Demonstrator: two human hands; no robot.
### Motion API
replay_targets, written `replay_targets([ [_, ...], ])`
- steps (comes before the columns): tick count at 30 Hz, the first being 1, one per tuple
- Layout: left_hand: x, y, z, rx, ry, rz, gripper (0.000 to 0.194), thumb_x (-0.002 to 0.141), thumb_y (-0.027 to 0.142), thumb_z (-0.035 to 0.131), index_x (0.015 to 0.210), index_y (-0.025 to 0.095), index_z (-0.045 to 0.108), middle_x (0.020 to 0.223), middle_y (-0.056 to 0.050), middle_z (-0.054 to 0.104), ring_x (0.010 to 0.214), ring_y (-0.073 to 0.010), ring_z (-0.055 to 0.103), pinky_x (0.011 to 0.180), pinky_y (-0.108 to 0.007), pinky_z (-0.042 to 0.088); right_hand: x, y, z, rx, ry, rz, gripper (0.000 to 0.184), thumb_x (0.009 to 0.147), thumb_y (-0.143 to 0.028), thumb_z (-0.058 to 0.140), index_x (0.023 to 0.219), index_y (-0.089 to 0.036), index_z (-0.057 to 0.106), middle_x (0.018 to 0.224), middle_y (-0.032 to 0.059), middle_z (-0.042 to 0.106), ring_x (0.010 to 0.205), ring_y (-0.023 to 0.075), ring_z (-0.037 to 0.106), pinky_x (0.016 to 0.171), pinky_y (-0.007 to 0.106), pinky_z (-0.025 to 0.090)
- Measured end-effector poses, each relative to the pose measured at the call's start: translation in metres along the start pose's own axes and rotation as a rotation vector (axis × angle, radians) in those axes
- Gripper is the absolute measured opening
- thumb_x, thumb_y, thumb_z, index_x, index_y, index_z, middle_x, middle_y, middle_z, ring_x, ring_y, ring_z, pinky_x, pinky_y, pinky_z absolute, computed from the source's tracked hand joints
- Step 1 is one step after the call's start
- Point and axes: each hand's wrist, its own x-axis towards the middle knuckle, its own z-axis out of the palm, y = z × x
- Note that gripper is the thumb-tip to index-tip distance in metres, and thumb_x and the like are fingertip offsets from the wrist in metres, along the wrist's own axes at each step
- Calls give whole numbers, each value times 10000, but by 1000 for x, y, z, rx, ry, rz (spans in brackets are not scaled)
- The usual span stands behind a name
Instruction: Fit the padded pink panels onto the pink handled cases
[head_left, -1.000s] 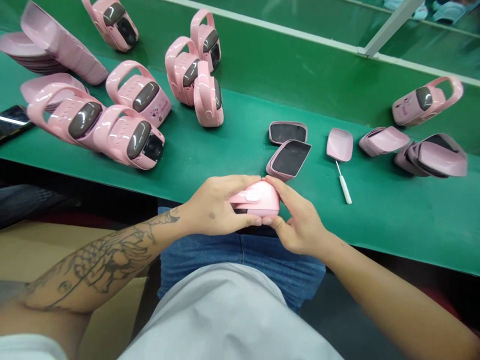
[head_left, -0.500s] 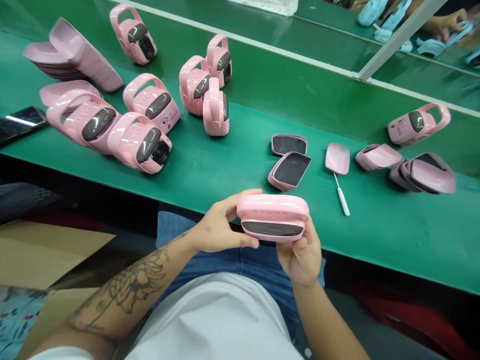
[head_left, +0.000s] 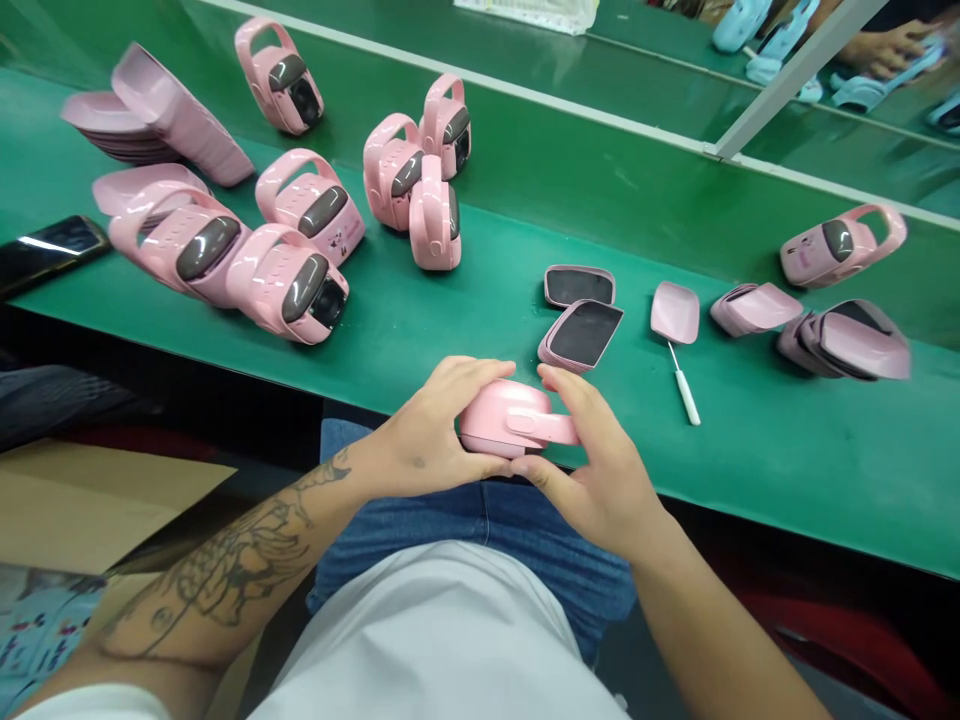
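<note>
Between my two hands is a pink plastic case (head_left: 504, 418) with a looped strap or handle folded across it, held just over the front edge of the green workbench (head_left: 480, 440). My left hand (head_left: 439, 425) cups its left end, and my right hand (head_left: 592, 460) grips its right end, with the fingers across the top. Most of its underside is hidden. Just beyond my right fingers lie two pink lids with dark panels (head_left: 581, 335). A white-handled tool (head_left: 686, 397) rests under a loose pink shell (head_left: 675, 312).
Several finished pink cases with dark windows (head_left: 311, 285) stand at the left of the bench, beside stacked pink shells (head_left: 157, 125) and a phone (head_left: 52, 250). More shells (head_left: 844, 342) lie at right. Beyond a white rail, a co-worker's hand (head_left: 885, 50) handles pale blue items.
The case has turned from showing its dark panel to showing its pink strapped side. My right hand has moved from beneath it to over its right end, and both hands have closed around it.
</note>
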Motion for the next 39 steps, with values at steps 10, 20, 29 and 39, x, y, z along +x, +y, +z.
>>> replay_targets([
  [10,12,-25,9,-413,-122,-188,1014,705,512,1005,1596,255,595,1616,-149,632,1497,-393,608,1291,-554,466,16,-7,-25,-49,-198,98,663,1018,-394,693,1640,-306,481,1656,111,599,1508,375,595,1224,623,521],
  [20,9,-23,23,-416,47,-135,945,612,519,1053,1452,223,740,1468,-142,746,1380,-400,706,1240,-534,539,18,-7,-16,-111,-133,30,562,980,-363,732,1509,-262,573,1482,112,733,1290,353,722,1061,541,583],
  [29,4,-28,33,-501,52,-131,886,815,418,949,1609,253,593,1660,-142,585,1547,-409,549,1325,-571,413,23,1,-28,26,-191,116,655,979,-454,776,1564,-284,538,1588,111,653,1441,327,647,1191,543,558],
  [39,9,-25,55,-1215,583,-407,533,922,415,739,1407,195,722,1313,-106,809,1201,-293,772,1054,-413,604,6,-7,49,63,299,260,927,865,-494,883,1631,-248,424,1581,188,616,1409,363,660,1011,521,679],
])
